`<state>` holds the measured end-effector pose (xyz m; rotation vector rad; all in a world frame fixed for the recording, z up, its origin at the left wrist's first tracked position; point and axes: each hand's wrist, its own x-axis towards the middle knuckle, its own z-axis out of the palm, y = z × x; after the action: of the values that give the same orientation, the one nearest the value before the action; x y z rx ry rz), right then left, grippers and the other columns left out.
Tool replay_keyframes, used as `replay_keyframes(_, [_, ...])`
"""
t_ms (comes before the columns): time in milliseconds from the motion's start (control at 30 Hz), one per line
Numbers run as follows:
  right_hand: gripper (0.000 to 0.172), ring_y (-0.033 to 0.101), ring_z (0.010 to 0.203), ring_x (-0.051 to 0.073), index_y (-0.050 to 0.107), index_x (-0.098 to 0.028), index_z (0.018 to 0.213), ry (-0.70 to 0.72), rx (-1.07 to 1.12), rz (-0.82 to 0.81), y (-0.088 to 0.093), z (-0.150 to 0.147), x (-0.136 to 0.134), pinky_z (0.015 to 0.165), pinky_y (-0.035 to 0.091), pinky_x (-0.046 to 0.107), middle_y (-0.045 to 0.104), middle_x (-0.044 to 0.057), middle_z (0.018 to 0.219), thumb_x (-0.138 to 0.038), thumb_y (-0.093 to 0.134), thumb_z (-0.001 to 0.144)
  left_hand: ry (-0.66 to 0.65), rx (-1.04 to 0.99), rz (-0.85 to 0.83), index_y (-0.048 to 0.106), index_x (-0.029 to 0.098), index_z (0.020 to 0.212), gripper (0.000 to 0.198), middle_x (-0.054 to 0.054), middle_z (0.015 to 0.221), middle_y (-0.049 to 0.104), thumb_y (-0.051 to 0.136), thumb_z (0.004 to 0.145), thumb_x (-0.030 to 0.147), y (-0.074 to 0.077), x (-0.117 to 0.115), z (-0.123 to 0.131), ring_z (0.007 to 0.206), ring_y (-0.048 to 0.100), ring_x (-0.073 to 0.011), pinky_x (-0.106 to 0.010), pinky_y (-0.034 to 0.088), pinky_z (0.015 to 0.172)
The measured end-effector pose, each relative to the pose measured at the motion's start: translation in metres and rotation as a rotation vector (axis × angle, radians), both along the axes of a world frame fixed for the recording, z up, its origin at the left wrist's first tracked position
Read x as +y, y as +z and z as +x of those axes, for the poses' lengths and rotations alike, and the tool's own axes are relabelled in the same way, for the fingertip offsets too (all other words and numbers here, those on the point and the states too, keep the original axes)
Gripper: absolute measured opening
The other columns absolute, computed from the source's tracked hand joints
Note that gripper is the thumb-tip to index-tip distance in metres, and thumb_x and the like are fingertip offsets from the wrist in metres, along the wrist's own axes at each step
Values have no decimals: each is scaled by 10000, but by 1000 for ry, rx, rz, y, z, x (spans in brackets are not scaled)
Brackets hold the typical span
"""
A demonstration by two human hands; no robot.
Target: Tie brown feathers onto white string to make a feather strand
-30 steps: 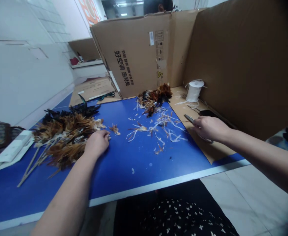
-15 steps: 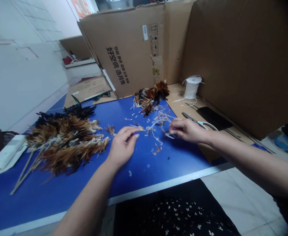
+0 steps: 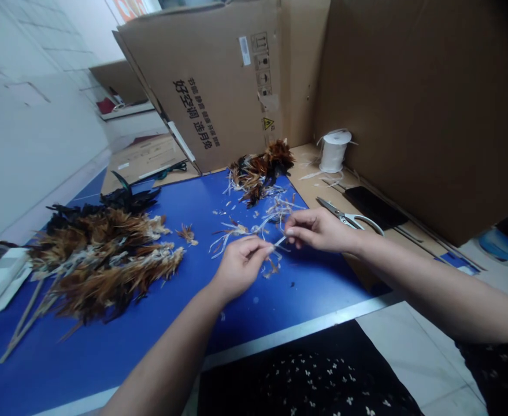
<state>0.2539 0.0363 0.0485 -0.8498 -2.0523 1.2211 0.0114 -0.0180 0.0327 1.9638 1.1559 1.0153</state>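
Between my two hands runs a short white strip (image 3: 281, 241), perhaps ribbon or a feather quill. My left hand (image 3: 241, 267) pinches its near end between thumb and fingertips. The other end is in the closed fingers of my right hand (image 3: 313, 230). Behind and under the hands, loose white strips and feather scraps (image 3: 260, 224) lie scattered on the blue table. A small brown feather tuft (image 3: 187, 234) rests to the left of my left hand. Farther left lie brown and black feather bundles (image 3: 119, 268) on thin sticks.
Scissors (image 3: 349, 218) lie beside my right hand, near a dark flat object (image 3: 375, 207). A white spool (image 3: 334, 151) stands behind them on cardboard. Another feather pile (image 3: 262, 170) sits at the back before a large cardboard box (image 3: 219, 52). The table's pale front edge (image 3: 297, 335) is near me.
My left hand has moved right, letting go of a feather scrap and strips on the table, and now grips the white strip near my right hand. The camera view has shifted slightly.
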Motion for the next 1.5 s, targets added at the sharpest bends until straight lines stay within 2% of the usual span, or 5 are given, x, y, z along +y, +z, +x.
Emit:
replay_keyframes(467, [138, 652, 814, 193, 700, -170, 920, -228, -510, 287, -33, 31, -17, 765, 499, 307, 704, 104, 972, -264, 606, 955, -3, 104, 84, 771, 197, 1037, 194, -103, 1050, 724, 589, 982, 239, -6, -23, -26, 1010, 685, -210, -376, 558, 911])
replay_keyframes(767, [193, 617, 696, 151, 631, -187, 964, -2, -247, 336, -34, -26, -78, 655, 463, 285, 705, 58, 853, -279, 483, 1048, 113, -488, -755, 712, 122, 955, 383, 35, 546, 514, 683, 925, 503, -17, -43, 16, 489, 360, -64, -206, 280, 496])
replay_keyframes(1067, [208, 620, 694, 148, 641, -182, 986, 60, -294, 282, -40, -21, -78, 654, 471, 291, 695, 60, 852, -284, 478, 1064, 252, -829, -717, 558, 181, 1000, 308, -70, 979, 713, 701, 922, 442, 1, -50, -25, 526, 488, -56, -184, 289, 423])
replay_keyframes(1233, [219, 684, 885, 185, 702, -186, 1090, 93, -319, 291, -35, -20, -74, 770, 535, 314, 721, 102, 1019, -278, 506, 1057, 442, -628, -624, 630, 165, 1014, 348, 32, 643, 546, 665, 938, 503, -22, -70, -41, 511, 400, -67, -180, 314, 457])
replay_keyframes(1500, [194, 665, 894, 221, 753, -180, 1060, -283, -434, 430, -17, 28, -23, 839, 552, 368, 681, 123, 1020, -280, 600, 994, 674, -492, -544, 684, 185, 931, 397, 0, 690, 592, 746, 845, 568, -38, -101, -57, 622, 514, -121, -217, 452, 565])
